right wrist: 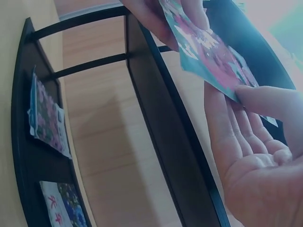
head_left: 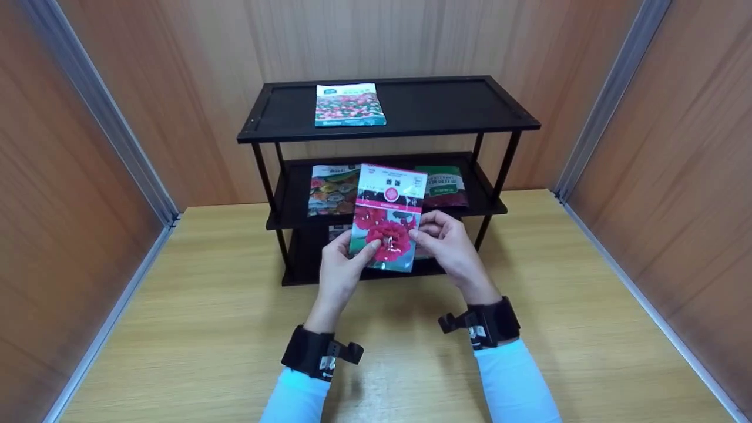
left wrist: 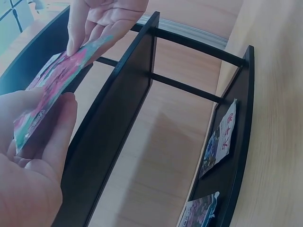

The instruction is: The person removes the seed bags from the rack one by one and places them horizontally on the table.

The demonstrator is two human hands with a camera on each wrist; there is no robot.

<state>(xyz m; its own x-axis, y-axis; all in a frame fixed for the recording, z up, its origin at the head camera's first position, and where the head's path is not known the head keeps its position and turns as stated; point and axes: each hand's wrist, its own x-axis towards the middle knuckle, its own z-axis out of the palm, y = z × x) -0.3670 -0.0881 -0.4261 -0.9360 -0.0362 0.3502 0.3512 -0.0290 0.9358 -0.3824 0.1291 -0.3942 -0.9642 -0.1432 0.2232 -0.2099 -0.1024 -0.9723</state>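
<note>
A flower seed packet (head_left: 390, 217) with a large pink bloom on its front is held up before the black shelf. My left hand (head_left: 341, 264) pinches its lower left edge, thumb on the front and fingers behind. At the lower right edge, my right hand (head_left: 449, 247) pinches it the same way, its thumb (right wrist: 265, 101) lying on the printed face. In the left wrist view the packet (left wrist: 57, 85) appears nearly edge-on between both hands.
The three-tier black shelf (head_left: 435, 106) stands on a wooden table (head_left: 223, 305). One packet (head_left: 349, 106) lies on top; an orange-flowered packet (head_left: 332, 194) and a green packet (head_left: 443, 187) lie on the middle tier. Two packets (left wrist: 220, 139) (right wrist: 47, 116) lie on the bottom tier. Wooden walls (head_left: 664, 117) surround it.
</note>
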